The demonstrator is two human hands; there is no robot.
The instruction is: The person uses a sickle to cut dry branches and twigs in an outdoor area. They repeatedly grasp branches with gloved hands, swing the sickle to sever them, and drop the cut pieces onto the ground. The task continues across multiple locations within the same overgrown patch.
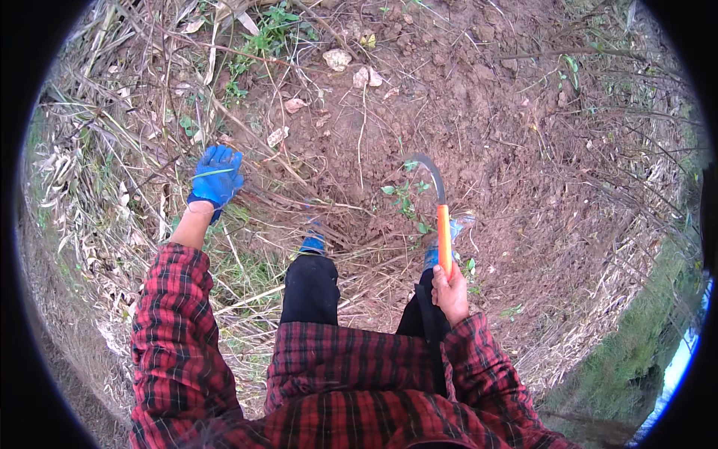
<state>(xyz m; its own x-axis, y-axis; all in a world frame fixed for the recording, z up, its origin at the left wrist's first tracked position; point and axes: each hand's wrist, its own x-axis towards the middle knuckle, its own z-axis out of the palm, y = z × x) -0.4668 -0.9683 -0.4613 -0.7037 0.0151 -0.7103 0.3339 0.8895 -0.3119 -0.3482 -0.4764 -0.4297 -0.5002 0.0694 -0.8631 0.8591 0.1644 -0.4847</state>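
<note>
My left hand, in a blue glove, is over a heap of dry stems at the left. A green blade of grass lies across the back of the glove. Its fingers are partly hidden, so I cannot tell whether they grip any stems. My bare right hand is closed around the lower end of the orange handle of a sickle. The sickle's curved metal blade points away from me and hooks to the left, over the reddish soil beside a small green weed.
Dry stalks and leaves lie thick at the left. Bare reddish soil with twigs and pale stones or leaves spreads ahead. Thin branches reach in from the right. My blue footwear stands among the stems.
</note>
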